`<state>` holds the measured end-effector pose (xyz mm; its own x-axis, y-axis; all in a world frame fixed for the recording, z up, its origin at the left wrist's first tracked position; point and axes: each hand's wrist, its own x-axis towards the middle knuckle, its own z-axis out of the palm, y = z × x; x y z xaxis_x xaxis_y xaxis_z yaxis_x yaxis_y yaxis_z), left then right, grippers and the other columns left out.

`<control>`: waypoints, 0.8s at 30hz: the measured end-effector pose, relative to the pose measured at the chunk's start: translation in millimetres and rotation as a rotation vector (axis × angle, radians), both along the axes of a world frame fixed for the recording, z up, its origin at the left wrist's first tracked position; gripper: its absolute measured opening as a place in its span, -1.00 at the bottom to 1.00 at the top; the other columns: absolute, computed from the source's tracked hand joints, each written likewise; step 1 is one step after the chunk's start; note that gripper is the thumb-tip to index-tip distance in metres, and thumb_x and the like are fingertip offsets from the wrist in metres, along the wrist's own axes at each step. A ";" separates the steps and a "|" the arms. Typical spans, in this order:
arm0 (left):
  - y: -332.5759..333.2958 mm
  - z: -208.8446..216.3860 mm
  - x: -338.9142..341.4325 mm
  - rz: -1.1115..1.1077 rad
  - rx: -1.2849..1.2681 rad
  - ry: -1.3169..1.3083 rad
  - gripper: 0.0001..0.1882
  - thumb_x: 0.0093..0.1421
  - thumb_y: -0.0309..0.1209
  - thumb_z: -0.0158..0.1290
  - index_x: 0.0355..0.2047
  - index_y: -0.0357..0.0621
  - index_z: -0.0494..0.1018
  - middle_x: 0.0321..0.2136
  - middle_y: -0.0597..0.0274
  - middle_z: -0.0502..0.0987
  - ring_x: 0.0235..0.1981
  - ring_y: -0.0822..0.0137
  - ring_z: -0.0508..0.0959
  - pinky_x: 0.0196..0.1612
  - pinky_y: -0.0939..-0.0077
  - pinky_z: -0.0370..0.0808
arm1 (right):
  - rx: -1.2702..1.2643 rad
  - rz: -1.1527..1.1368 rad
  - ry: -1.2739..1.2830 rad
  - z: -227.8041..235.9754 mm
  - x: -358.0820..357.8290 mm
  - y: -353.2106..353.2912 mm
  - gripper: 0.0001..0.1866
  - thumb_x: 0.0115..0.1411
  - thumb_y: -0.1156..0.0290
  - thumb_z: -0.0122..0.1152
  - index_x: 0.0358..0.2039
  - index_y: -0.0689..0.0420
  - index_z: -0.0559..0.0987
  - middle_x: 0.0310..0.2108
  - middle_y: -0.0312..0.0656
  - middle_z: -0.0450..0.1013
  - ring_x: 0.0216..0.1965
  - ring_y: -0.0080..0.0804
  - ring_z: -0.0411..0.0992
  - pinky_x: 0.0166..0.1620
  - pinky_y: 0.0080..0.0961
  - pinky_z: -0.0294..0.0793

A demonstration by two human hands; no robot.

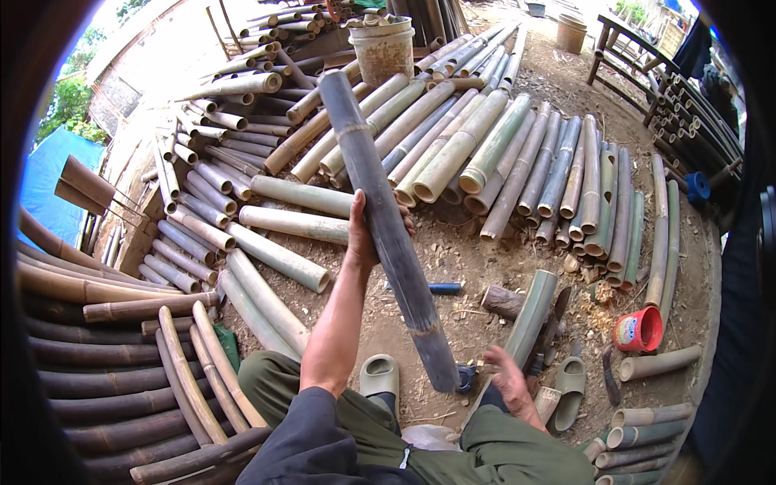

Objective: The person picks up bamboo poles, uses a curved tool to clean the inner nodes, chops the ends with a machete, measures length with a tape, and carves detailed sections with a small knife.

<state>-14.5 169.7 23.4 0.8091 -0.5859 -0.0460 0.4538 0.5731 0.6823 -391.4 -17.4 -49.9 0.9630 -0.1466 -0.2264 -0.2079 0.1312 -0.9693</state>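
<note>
My left hand (361, 234) is wrapped round the middle of a dark grey-brown bamboo pole (396, 234). The pole is held up at a tilt, its far end to the upper left and its near end above the ground between my feet. My right hand (511, 384) has nothing in it, its fingers stretched out over my right knee. Beside that hand lie a green bamboo piece (532, 311) and a long knife (558, 311) with a dark handle. A short blue cylinder (444, 288) and a stub of log (503, 301) are on the dirt beyond the pole.
Cut bamboo poles (461, 153) lie in rows ahead, with more stacked bamboo (105, 376) at the left. A red tub (638, 330) and a dark curved blade (611, 376) are at the right. Farther off stand a dirty white bucket (383, 52) and a wooden bench (626, 61).
</note>
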 end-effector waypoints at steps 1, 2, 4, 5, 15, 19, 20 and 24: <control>-14.6 -3.4 -2.0 -0.048 -0.084 0.055 -0.11 0.11 0.47 -0.16 -0.03 -0.18 0.36 -0.40 0.07 0.52 -0.41 0.17 0.60 -0.27 0.15 0.60 | 0.164 0.169 -0.036 3.2 18.7 1.7 0.06 0.11 -0.12 0.35 0.40 0.17 0.03 0.27 0.09 0.19 0.28 -0.07 0.20 0.29 -0.15 0.17; -23.2 -12.3 -8.1 -0.092 -0.148 0.119 -0.10 0.11 0.48 -0.19 -0.03 -0.18 0.36 -0.40 0.07 0.52 -0.42 0.17 0.60 -0.27 0.16 0.59 | 0.231 0.318 -0.017 -2.1 36.3 10.1 0.14 0.06 -0.07 0.41 0.42 0.20 -0.04 0.31 0.10 0.14 0.33 -0.13 0.14 0.32 -0.20 0.11; -43.4 -32.0 -18.6 -0.114 -0.168 0.193 -0.10 0.19 0.45 -0.29 -0.01 -0.21 0.37 -0.34 0.09 0.53 -0.37 0.19 0.59 -0.27 0.19 0.59 | 0.088 0.285 0.024 1.6 58.9 30.5 0.11 -0.02 0.04 0.49 0.35 0.29 0.05 0.17 0.05 0.31 0.20 -0.23 0.30 0.25 -0.31 0.25; -56.8 -42.2 -20.7 -0.093 -0.027 0.171 -0.11 0.22 0.43 -0.33 0.02 -0.22 0.37 -0.29 0.09 0.54 -0.31 0.20 0.59 -0.22 0.19 0.58 | 0.036 0.261 0.113 17.8 64.2 31.6 0.09 -0.03 0.07 0.51 0.33 0.30 0.07 0.12 0.03 0.35 0.16 -0.26 0.33 0.23 -0.34 0.28; -119.4 -139.1 107.2 0.427 1.238 -0.270 0.00 -0.18 -0.10 0.45 0.18 -0.41 0.27 0.04 -0.19 0.46 0.13 0.03 0.42 0.19 0.27 0.37 | 0.261 -0.305 0.185 28.7 34.4 -4.9 -0.23 -0.08 0.33 0.45 0.09 0.27 0.25 -0.30 -0.07 0.46 -0.36 -0.25 0.56 -0.24 -0.32 0.62; -121.3 -122.8 147.4 0.265 1.359 -0.278 -0.07 -0.24 -0.24 0.45 0.15 -0.35 0.32 0.09 -0.18 0.42 0.16 0.03 0.39 0.25 0.27 0.33 | 0.208 -0.486 0.164 20.1 29.0 -19.4 -0.27 -0.08 0.35 0.40 0.07 0.28 0.25 -0.31 -0.04 0.46 -0.43 -0.22 0.55 -0.28 -0.27 0.63; -123.3 -123.4 142.5 0.305 1.363 -0.299 -0.09 -0.24 -0.25 0.44 0.12 -0.35 0.33 -0.01 -0.14 0.51 0.03 0.05 0.50 0.20 0.27 0.40 | 0.187 -0.508 0.158 18.1 24.2 -26.3 -0.27 -0.07 0.32 0.40 0.07 0.30 0.25 -0.31 -0.03 0.46 -0.43 -0.21 0.55 -0.31 -0.27 0.63; -89.8 -127.4 182.4 0.193 0.903 0.007 -0.23 -0.17 -0.04 0.40 -0.05 -0.32 0.46 -0.18 -0.06 0.59 -0.16 0.17 0.58 -0.03 0.30 0.52 | 0.165 -0.552 0.211 21.8 18.0 -31.5 -0.26 -0.05 0.24 0.37 0.05 0.35 0.26 -0.33 0.00 0.45 -0.46 -0.21 0.55 -0.38 -0.29 0.63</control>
